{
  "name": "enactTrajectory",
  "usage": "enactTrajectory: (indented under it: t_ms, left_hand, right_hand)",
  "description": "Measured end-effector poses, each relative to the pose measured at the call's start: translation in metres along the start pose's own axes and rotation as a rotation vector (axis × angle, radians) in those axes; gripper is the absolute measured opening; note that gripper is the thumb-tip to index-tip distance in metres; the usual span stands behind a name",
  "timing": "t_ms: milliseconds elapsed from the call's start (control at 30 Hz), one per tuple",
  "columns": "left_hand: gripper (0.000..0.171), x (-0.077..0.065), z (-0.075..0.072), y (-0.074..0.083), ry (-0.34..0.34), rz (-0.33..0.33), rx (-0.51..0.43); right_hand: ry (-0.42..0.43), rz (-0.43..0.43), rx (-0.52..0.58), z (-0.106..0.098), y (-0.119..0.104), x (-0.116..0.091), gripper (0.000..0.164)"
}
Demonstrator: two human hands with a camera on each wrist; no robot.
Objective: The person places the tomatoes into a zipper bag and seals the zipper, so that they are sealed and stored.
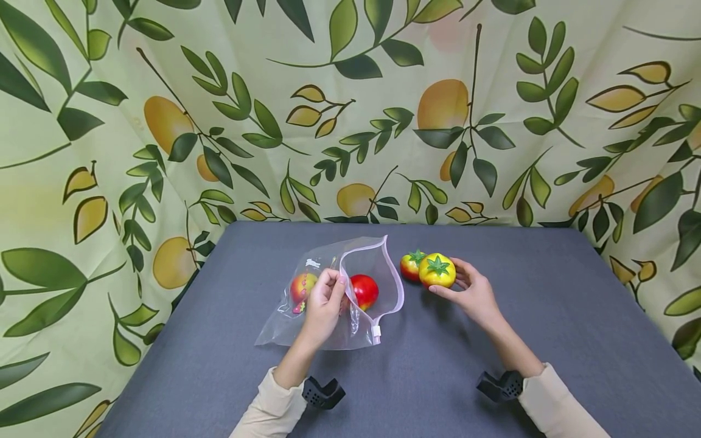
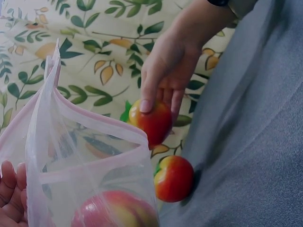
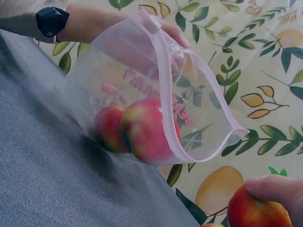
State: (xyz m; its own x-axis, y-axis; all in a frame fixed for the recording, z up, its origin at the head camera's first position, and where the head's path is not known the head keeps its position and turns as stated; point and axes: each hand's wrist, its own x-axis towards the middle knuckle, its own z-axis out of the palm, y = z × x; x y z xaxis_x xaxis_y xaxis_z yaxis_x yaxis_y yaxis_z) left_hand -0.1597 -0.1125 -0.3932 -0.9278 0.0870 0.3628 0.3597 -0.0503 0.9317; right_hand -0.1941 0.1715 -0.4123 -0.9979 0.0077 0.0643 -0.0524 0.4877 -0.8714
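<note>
**Right hand [image 1: 470, 289] gripped a yellow-topped fruit [image 1: 437, 272] near a gaping clear bag [image 1: 350, 336]**

From my remote seat, the head view gave me both hands at work over the grey counter [image 1: 394, 389]. The right hand was grasping the fruit, thumb on one side and fingers on the other. It held the fruit lifted off the counter, to the right of the bag's mouth, with the green leaf star facing the head camera. Through the left wrist view I made out the fruit's red side and the thumb pressed on its yellow part.

The left hand [image 1: 324, 299] was grasping too: it pinched the bag's lip between thumb and fingers, and the mouth faced the right hand. A lilac zip edge [image 1: 401, 298] ringed that mouth, and a white slider [image 1: 376, 331] sat at its near corner.

I counted two fruits inside, a red fruit [image 1: 365, 292] close to the mouth and a yellow-and-red fruit [image 1: 302, 286] farther in. In the right wrist view one overlapped the other, and I could not tell whether they touched. Pink print [image 3: 136, 82] showed on the plastic.

Another leafy fruit [image 1: 409, 267] rested on the counter just beside the gripped one, partly covered by it in the head view. Beyond the counter hung a leaf-patterned cloth [image 1: 328, 91].
</note>
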Motion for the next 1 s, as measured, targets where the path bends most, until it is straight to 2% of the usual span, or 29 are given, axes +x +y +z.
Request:
enactTrajectory:
  t_ms: [433,1000]
  left_hand:
    - [0.015,0.0,0.001,-0.002,-0.004,0.023,-0.004]
    - [0.014,0.0,0.002,0.0,-0.002,0.009,-0.012]
  right_hand:
    - [-0.006,-0.041,0.021,0.005,-0.004,-0.003,0.079]
    - [-0.035,-0.051,0.006,0.007,-0.014,-0.009,0.079]
